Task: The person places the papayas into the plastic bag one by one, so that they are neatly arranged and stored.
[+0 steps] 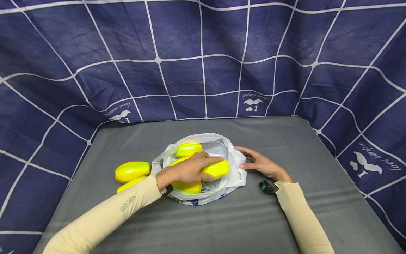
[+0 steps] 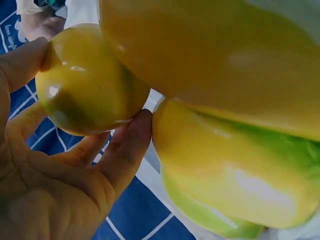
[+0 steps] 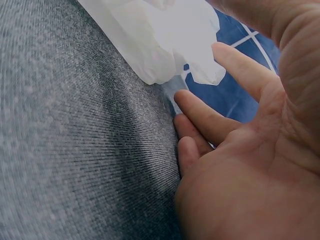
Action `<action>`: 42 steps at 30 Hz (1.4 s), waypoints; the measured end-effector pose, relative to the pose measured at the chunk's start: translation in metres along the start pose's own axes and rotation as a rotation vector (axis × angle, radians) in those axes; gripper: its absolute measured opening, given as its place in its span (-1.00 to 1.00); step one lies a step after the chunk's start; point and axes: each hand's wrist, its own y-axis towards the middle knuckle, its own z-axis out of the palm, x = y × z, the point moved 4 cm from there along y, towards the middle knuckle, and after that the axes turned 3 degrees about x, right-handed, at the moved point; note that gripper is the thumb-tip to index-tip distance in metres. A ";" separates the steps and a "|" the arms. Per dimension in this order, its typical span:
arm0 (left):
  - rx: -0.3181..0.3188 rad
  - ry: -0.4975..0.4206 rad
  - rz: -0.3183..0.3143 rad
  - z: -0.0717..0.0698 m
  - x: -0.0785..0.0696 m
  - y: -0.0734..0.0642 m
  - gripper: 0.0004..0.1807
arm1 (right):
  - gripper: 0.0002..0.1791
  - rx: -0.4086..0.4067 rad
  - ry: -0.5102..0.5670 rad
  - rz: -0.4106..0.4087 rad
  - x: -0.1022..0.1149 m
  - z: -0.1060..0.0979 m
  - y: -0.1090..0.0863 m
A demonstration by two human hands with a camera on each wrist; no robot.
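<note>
A white plastic bag (image 1: 236, 176) lies with its mouth spread, several glossy oblong yellow-green fruits inside, mango- or papaya-like. My left hand (image 1: 191, 167) reaches over the opening and grips one yellow fruit (image 1: 222, 169) at the bag's right side. In the left wrist view, the thumb and fingertips sit round this fruit (image 2: 85, 85), with other fruits (image 2: 225, 160) close beside it. A further fruit (image 1: 188, 150) shows at the back of the bag. At the right rim, my right hand (image 1: 264, 165) touches the plastic, its fingers spread and fairly straight.
Left of the bag, two more yellow fruits (image 1: 131, 171) lie on the grey cloth surface (image 1: 247, 218), one partly behind the left sleeve. A dark blue curtain (image 1: 177, 77) with white grid lines surrounds the surface at the back and sides.
</note>
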 end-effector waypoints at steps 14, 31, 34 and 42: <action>0.025 0.106 -0.074 0.014 -0.005 0.006 -0.31 | -0.16 0.009 0.028 0.008 0.000 -0.001 -0.001; 0.055 0.242 -0.106 0.027 -0.016 0.008 -0.33 | -0.19 0.008 0.028 0.019 -0.003 -0.001 0.000; 0.071 0.224 -0.118 0.030 -0.015 0.009 -0.34 | -0.20 0.003 0.021 0.023 -0.002 -0.001 0.000; 0.088 0.190 -0.118 0.035 -0.015 0.008 -0.34 | -0.20 0.008 0.026 0.016 -0.001 0.000 -0.001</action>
